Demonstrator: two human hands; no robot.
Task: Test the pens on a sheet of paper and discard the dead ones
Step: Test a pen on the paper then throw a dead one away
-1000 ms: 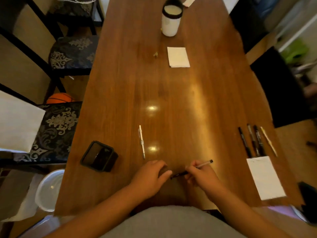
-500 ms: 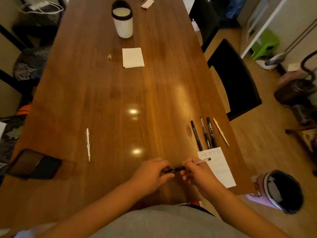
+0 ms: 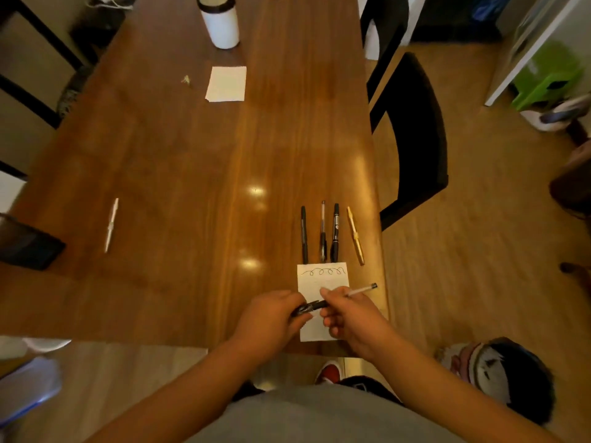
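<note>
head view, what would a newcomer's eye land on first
The left hand and right hand grip one pen over a small sheet of paper with a looped scribble, near the right edge of the table. Just beyond the sheet lies a row of four pens; a white pen lies alone far left.

Both hands meeting, forearms converging inward.
My left hand [image 3: 271,318] and right hand [image 3: 351,318] each pinch the same pen [image 3: 315,305], fingers curled.

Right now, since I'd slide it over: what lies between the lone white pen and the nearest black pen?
Head view: only bare table between white pen and black pen.
</note>
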